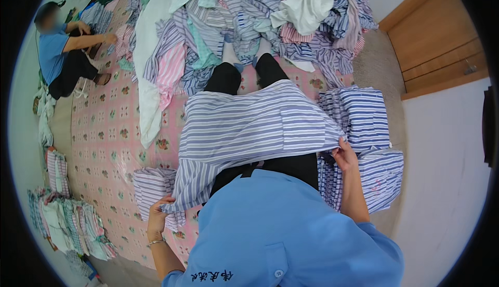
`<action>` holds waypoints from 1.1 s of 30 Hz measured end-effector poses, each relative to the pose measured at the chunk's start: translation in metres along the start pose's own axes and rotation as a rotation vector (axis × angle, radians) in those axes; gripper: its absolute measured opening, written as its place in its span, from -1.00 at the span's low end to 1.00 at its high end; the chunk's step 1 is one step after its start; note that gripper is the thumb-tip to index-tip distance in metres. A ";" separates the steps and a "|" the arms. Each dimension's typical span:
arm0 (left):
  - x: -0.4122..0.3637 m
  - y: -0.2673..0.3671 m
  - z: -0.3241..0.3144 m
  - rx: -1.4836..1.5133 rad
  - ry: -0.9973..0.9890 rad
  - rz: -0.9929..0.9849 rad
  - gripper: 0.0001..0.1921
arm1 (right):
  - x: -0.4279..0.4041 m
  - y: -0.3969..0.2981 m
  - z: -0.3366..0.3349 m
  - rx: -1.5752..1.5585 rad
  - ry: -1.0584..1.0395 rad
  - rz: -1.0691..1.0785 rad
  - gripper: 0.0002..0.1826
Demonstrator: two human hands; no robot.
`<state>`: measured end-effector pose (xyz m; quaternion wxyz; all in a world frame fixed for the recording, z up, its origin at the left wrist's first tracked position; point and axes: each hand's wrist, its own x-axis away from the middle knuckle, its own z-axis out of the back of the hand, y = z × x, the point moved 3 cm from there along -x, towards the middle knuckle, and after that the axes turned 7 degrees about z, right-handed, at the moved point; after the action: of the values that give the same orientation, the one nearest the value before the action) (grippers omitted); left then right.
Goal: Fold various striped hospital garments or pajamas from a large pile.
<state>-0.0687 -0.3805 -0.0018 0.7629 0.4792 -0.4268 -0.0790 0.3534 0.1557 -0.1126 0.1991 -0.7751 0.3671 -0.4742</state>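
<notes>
A blue-and-white striped garment (249,123) with a patch pocket is spread across my thighs. My left hand (159,211) grips the end of its sleeve at the lower left. At the opposite side, my right hand (345,155) pinches the garment's lower corner. Beside my left hand lies a folded stack of striped clothes (150,187), partly covered by the sleeve. Close to my right hand are folded blue-and-white striped clothes (368,117), with another folded striped stack (380,180) nearer to me.
A large heap of loose striped clothes (241,18) lies around my feet on a pink patterned floor sheet (113,146). Another person (54,53) sits at the upper left, handling clothes. Bundled clothes (70,224) lie lower left. A wooden door (436,33) stands at the right.
</notes>
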 end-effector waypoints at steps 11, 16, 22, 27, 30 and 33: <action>-0.221 0.060 -0.025 0.143 0.032 0.157 -0.57 | -0.005 -0.004 0.008 0.039 0.008 0.044 -0.78; -0.231 -0.012 -0.040 0.153 0.073 0.119 -0.54 | -0.003 -0.003 -0.001 0.034 -0.009 0.072 -0.83; -0.142 0.050 -0.014 0.006 0.256 -0.133 -0.66 | 0.072 -0.034 -0.014 0.074 0.052 0.228 -0.82; -0.121 -0.029 -0.035 -0.591 0.029 -0.068 -0.68 | 0.086 0.020 0.054 0.200 0.126 0.030 -0.79; -0.162 -0.061 -0.040 -0.413 0.047 0.053 -0.50 | 0.051 0.038 0.049 0.876 0.012 -0.102 -0.68; -0.200 0.024 -0.078 -0.238 0.189 -0.272 -0.43 | -0.012 0.014 0.014 1.268 -0.074 0.441 -0.50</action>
<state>-0.1436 -0.2099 -0.1119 0.8332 0.4441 -0.2720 -0.1858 0.3572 0.1547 -0.1353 0.7204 -0.4307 0.1605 -0.5193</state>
